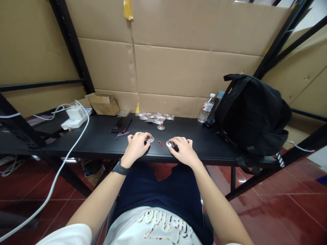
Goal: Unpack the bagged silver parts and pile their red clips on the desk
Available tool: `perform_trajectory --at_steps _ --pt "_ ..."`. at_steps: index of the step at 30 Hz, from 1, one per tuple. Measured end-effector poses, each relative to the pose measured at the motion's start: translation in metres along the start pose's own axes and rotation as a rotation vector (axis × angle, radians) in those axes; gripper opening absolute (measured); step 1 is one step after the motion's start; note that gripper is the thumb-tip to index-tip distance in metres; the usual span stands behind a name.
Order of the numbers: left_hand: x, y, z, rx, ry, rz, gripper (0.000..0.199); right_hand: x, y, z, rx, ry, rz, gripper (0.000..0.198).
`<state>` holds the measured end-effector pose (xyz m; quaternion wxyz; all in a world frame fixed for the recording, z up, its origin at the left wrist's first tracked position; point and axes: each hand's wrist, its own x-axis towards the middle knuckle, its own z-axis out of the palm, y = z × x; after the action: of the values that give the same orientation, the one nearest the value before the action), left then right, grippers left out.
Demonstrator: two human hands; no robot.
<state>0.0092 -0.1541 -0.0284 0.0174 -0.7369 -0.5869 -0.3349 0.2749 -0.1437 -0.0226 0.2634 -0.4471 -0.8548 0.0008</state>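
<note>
My left hand [138, 144] rests over the black table, fingers closed around a transparent suction cup [152, 139] with a bit of red by the fingertips. In my right hand [183, 148], the thumb and fingers grip another transparent suction cup [168, 144], its round face turned toward the left. Between the two hands a small red hook [160, 143] lies loose on the tabletop. Farther back stands a third suction cup [160, 127] with a red part on top. Behind it lie several plastic-wrapped pieces [155, 117] with red bits inside.
A phone [122, 124] with a pen [128, 125] and a keychain [122, 135] lie left of the hands. An open cardboard box [104, 104], a power strip [76, 119] and a white cable [68, 153] are farther left. Water bottles [206, 109] and a black backpack [251, 119] stand right.
</note>
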Motion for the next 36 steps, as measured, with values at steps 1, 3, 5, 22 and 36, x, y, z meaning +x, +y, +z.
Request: perform_trajectory --at_steps 1,3,5,22,36 --pt "-0.0003 0.0004 0.0002 -0.007 0.0 0.011 0.022 0.0001 -0.0002 0.0006 0.013 0.011 0.007 0.024" --pt "-0.0006 -0.0004 0.0008 -0.014 0.003 0.022 0.024 0.0004 0.0002 0.0019 0.043 0.033 0.032 0.021" --pt "-0.0006 -0.0017 0.0013 -0.013 0.005 0.025 0.026 0.001 0.0014 0.0031 0.075 0.053 0.062 0.019" --pt "-0.0014 -0.0001 0.0016 0.017 -0.003 0.052 0.026 0.001 0.0002 0.0038 0.0 0.055 0.052 0.022" --pt "-0.0017 0.0035 -0.0008 0.0 -0.009 0.085 0.021 0.0021 0.0002 0.0052 -0.014 0.045 0.054 0.023"
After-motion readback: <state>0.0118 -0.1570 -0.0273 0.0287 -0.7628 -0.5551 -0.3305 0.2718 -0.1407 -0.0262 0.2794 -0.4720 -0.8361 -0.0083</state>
